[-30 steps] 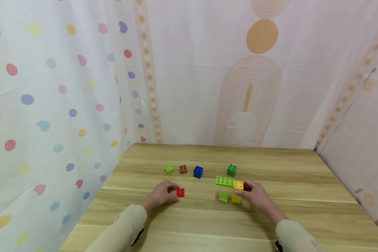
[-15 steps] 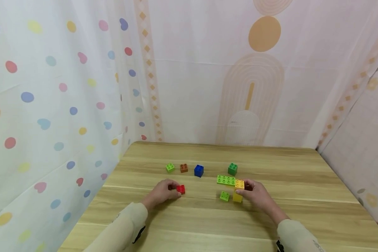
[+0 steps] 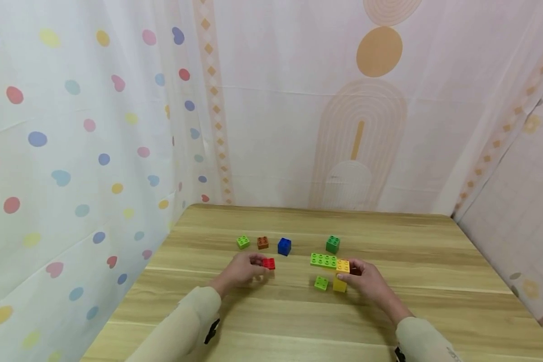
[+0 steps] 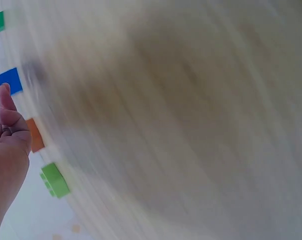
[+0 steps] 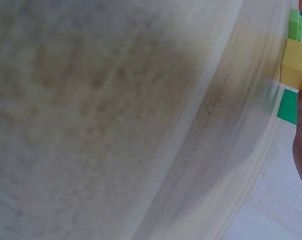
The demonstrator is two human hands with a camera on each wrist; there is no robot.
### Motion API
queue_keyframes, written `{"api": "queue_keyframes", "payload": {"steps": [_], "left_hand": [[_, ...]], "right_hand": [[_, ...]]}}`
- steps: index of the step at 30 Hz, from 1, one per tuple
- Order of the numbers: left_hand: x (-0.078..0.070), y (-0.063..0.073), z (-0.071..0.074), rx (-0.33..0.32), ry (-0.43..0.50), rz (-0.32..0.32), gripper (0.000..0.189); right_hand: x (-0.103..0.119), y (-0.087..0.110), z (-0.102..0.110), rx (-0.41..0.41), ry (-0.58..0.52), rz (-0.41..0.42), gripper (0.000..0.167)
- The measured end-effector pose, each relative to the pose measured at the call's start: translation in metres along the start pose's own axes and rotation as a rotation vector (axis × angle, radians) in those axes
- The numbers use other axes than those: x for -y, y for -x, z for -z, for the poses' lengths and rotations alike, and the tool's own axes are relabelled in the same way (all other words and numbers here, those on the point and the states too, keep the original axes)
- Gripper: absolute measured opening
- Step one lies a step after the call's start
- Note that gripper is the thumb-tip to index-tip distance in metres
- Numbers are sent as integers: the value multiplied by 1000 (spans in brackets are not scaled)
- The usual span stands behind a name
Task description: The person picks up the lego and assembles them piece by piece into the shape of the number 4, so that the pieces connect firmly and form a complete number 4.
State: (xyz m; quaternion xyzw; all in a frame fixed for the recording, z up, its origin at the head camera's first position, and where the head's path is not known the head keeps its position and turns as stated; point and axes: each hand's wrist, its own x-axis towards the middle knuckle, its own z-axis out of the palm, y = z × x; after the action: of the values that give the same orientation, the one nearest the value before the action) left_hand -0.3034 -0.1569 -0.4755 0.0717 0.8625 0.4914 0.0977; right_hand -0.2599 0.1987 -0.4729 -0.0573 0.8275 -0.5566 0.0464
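In the head view my left hand (image 3: 243, 268) pinches a red toy brick (image 3: 269, 263) between thumb and fingers, left of the middle of the table. The left wrist view catches just a sliver of the red brick at its edge, past the left thumb. On the right, my right hand (image 3: 365, 277) grips a yellow brick (image 3: 342, 266) from its right side, thumb on the near face. A long lime-green brick (image 3: 323, 260) adjoins the yellow one on the left. Just below it lies a small lime-green brick (image 3: 321, 283). The right palm hides part of the yellow brick's right side.
Along the back of the wooden table (image 3: 271, 322) stand a lime-green brick (image 3: 243, 242), a brown brick (image 3: 263, 243), a blue brick (image 3: 284, 247) and a dark green brick (image 3: 332, 244). Patterned curtains (image 3: 271, 125) hang behind the table and at its sides.
My left hand has taken hold of the red brick and moved it right and away from me, nearer the blue brick. The right hand stays on the yellow brick.
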Motion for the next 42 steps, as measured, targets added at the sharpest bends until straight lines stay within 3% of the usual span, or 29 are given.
{"api": "queue_keyframes", "payload": {"steps": [5,9,15,23,31,42], "left_hand": [[-7,-4,-9,-25,15,-20,37],[-12,-7,-18,-25,65,-74,37],[-21,-9,-33,5,109,-107,35],[-31,-9,-52,105,207,-62,41],[-44,-10,-69,136,268,-51,39],[-53,-17,-81,170,333,-38,41]], "right_hand": [[0,1,-1,0,-8,-1,40],[0,0,0,1,-13,3,40],[0,0,0,-3,-8,4,41],[1,1,-1,-15,7,-13,41],[-1,2,-2,-14,-23,-13,41],[0,0,-3,-19,-27,-17,42]]}}
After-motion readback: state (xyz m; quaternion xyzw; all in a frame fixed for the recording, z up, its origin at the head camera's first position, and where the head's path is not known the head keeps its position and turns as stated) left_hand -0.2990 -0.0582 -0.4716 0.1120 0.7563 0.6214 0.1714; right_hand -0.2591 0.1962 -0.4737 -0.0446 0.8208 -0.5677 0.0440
